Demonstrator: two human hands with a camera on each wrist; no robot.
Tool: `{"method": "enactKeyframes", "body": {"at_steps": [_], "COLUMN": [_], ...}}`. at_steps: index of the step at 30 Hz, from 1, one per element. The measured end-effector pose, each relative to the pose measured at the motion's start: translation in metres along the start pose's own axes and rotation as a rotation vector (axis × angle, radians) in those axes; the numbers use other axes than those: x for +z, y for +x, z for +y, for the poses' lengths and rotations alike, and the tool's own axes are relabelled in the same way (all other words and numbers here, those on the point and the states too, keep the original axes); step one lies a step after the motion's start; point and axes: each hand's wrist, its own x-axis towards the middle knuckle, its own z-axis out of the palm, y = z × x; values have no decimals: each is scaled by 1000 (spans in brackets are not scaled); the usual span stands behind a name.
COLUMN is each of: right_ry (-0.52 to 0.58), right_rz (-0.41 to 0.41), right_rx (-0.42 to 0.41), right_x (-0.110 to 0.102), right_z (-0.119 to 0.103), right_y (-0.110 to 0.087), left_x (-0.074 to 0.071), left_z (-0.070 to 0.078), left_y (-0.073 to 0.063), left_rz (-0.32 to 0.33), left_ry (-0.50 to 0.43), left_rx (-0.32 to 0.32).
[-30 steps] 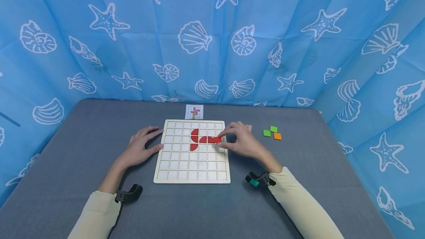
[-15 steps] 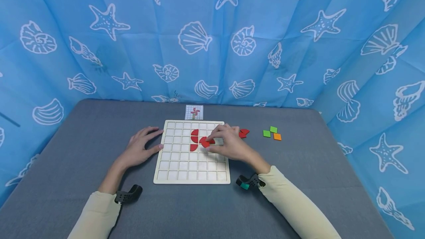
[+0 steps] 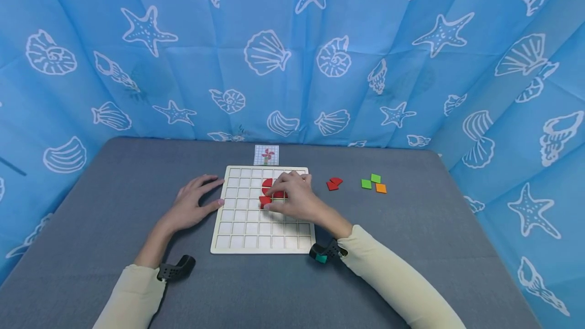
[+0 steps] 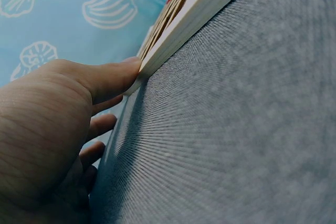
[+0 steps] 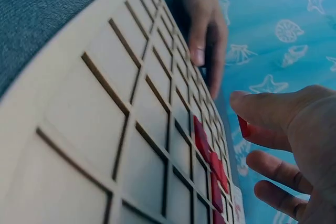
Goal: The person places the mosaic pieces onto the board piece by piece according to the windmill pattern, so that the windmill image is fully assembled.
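Observation:
Above the white gridded board [image 3: 242, 228], my right hand [image 3: 296, 198] pinches a red quarter-round tile [image 5: 243, 126] between thumb and index finger. Several red tiles [image 3: 267, 182] lie in the board's squares under and beside that hand, which partly hides them. At the board's left edge is my left hand [image 3: 194, 204], fingers spread and fairly straight. The left wrist view shows its thumb [image 4: 118, 77] touching the board's side. Beyond the board's far edge lies a small card [image 3: 266, 155] printed with a red pinwheel-like pattern on a grid.
To the right of the board lie loose red tiles [image 3: 335, 183]. Farther right are two green square tiles [image 3: 366, 184] and an orange square tile [image 3: 381, 188]. All stand on a grey cloth-covered table [image 3: 388, 248]; a blue shell-patterned curtain [image 3: 183, 75] hangs behind.
My right hand has moved left across the board with the red tile, from the right edge toward the middle squares. The loose red tiles at right have come into view. My left hand has stayed put.

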Motion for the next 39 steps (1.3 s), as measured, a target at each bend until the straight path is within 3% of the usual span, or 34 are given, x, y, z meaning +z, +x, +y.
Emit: {"method": "enactKeyframes", "body": {"at_steps": [9,23,39], "right_ry": [-17,-147,-151], "right_rz": [-29,-15,-5], "right_rx": [10,50,64], "right_x": [15,31,32], "right_z": [-8,-10,-12], "right_y": [11,18,19], "left_x": [0,0,-3], "left_z": [2,3,5], "left_y": [-1,0,-1], "left_rz": [18,38,3], "left_ry": [13,4,11], "left_rx": [0,11,-11]}}
